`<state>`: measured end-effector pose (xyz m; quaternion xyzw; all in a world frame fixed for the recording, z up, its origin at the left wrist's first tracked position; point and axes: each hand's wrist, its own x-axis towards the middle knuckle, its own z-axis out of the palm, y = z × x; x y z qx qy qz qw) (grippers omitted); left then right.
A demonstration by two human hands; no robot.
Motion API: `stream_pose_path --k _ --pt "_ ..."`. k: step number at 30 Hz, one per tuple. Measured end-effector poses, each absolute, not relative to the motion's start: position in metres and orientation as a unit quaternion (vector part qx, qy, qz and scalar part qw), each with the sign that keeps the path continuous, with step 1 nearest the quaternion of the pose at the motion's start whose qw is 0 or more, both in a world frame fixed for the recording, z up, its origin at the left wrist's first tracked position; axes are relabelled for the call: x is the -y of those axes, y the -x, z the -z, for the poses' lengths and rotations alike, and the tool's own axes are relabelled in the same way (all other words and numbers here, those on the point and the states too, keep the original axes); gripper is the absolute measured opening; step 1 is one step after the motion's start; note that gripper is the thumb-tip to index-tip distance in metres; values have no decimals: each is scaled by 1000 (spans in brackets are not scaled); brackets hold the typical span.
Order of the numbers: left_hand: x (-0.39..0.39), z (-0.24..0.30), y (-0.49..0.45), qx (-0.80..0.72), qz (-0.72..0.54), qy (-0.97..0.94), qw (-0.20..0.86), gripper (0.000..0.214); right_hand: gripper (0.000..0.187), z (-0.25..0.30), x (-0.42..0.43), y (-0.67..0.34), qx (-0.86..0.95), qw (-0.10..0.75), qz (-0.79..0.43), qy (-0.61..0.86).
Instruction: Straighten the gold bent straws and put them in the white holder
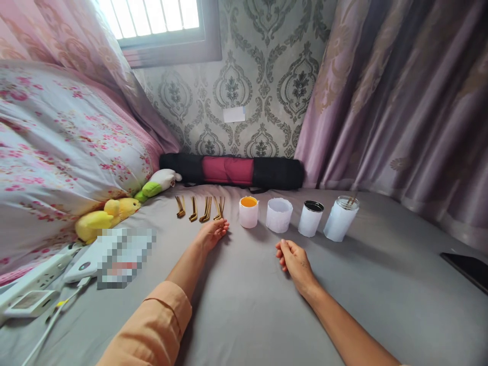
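Note:
Four bundles of gold bent straws lie in a row on the grey sheet: the first bundle [180, 208], the second bundle [193, 210], the third bundle [206, 210] and the fourth bundle [218, 208]. My left hand [213, 233] is just below the fourth bundle, fingers loosely bent and apart; nothing shows in them. To the right stand an orange-lined white cup [248, 215], a translucent white cup [279, 217], a black-lined white can [310, 222] and a white-wrapped glass jar [338, 223] with thin straws sticking out. My right hand [295, 260] is curled closed below the cups, apart from them, apparently holding nothing.
At left lie a yellow plush toy [109, 216], a green and white plush [158, 184], a white power bank [82, 269], a power strip [32, 277] and a cable. Behind is a black and red bag [229, 170]. A dark phone [467, 269] lies far right.

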<state>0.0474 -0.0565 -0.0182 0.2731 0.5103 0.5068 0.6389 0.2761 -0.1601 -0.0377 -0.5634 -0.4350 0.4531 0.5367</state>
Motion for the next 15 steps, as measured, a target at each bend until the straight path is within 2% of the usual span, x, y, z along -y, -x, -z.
stream_pose_path --k 3,8,15 --pt "61 21 -48 -497 -513 -276 643 2 34 37 161 -276 438 533 -454 564" --pt "68 24 -48 -481 -521 -288 643 13 34 36 161 -276 445 527 -452 566" --pt "85 24 -51 -464 -529 -301 643 16 36 35 162 -276 442 527 -451 569"
